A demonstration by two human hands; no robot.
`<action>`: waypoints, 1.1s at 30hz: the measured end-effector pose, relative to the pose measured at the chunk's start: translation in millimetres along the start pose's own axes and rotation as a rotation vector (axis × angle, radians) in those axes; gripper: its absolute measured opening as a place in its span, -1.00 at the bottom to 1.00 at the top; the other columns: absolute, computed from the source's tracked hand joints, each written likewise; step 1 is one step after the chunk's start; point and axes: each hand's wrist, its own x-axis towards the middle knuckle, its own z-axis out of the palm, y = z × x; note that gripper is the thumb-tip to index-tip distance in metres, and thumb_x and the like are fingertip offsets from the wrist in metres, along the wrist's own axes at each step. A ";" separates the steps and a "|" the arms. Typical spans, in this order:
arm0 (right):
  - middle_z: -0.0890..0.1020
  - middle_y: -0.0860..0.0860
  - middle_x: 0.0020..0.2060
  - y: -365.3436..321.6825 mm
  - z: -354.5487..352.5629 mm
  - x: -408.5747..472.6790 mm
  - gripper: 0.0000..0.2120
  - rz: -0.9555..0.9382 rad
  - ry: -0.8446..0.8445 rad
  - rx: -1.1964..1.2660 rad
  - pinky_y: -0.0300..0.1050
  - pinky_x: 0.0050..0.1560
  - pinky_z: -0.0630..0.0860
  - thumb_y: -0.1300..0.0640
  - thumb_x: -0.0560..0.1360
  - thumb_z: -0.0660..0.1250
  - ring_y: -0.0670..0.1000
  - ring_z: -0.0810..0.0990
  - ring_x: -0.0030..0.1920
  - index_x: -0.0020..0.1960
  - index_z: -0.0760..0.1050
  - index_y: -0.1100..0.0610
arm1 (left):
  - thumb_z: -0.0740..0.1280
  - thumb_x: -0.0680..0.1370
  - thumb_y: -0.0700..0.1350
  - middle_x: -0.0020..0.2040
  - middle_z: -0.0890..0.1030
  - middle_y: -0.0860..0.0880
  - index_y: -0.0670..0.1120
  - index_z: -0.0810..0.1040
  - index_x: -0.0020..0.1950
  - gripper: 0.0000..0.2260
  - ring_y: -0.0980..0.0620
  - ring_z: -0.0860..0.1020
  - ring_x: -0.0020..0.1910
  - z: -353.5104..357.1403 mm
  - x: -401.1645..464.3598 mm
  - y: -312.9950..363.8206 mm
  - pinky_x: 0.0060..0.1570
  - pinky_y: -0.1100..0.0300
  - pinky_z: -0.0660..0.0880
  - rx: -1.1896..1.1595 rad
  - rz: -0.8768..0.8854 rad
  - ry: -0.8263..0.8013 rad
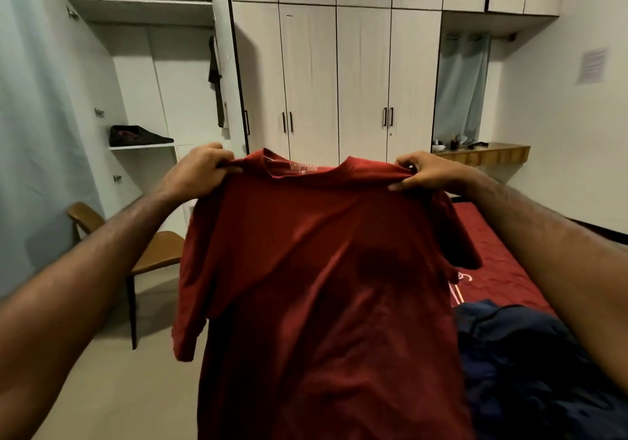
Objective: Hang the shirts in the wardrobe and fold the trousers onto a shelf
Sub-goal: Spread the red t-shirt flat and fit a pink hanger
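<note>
A dark red T-shirt (316, 286) hangs spread out in front of me, held up by its shoulders. My left hand (198, 171) grips the left shoulder and my right hand (426, 171) grips the right shoulder. Its neck label faces me. The wardrobe (159, 76) stands open at the back left. A dark garment (216, 82) hangs inside it by the door. Folded dark clothing (137, 136) lies on its white shelf (142, 147). A pile of dark blue clothes (530, 365) lies on the bed at the lower right.
A bed with a red cover (492, 252) is on the right, with a pale hanger (457, 288) partly hidden behind the shirt. A wooden chair (149, 252) stands at the left below the wardrobe. A wooden wall shelf (486, 154) carries small items at the back right.
</note>
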 end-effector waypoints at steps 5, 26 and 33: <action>0.61 0.11 -0.17 25.9 18.4 14.4 -0.77 -0.005 0.188 0.026 -0.08 -0.14 0.45 0.13 0.40 0.53 0.05 0.55 -0.14 -0.06 0.54 0.20 | 0.31 0.63 -0.16 -0.16 0.63 0.01 0.02 0.60 -0.09 -0.85 0.02 0.55 -0.08 50.9 -8.9 -4.5 -0.18 0.26 0.43 -0.410 -0.426 0.219; 0.46 -0.04 -0.45 397.1 298.1 261.7 -0.63 0.452 0.026 0.101 -0.21 -0.45 0.32 -0.10 0.56 0.37 -0.20 0.37 -0.50 -0.28 0.51 0.15 | 0.30 0.57 0.06 -0.10 0.65 -0.21 0.04 0.30 -0.17 -0.77 -0.31 0.62 -0.05 518.9 -9.7 -181.5 -0.26 -0.02 0.38 -0.015 -0.361 -0.401; 0.63 0.11 -0.24 473.1 393.0 361.4 -0.60 0.555 0.004 -0.073 0.00 -0.07 0.46 -0.15 0.59 0.27 0.12 0.62 -0.04 -0.14 0.60 0.16 | 0.28 0.60 0.10 0.14 0.64 -0.24 -0.04 0.59 0.18 -0.72 -0.34 0.60 0.09 644.4 24.2 -267.9 -0.04 -0.15 0.53 0.046 -0.433 -0.575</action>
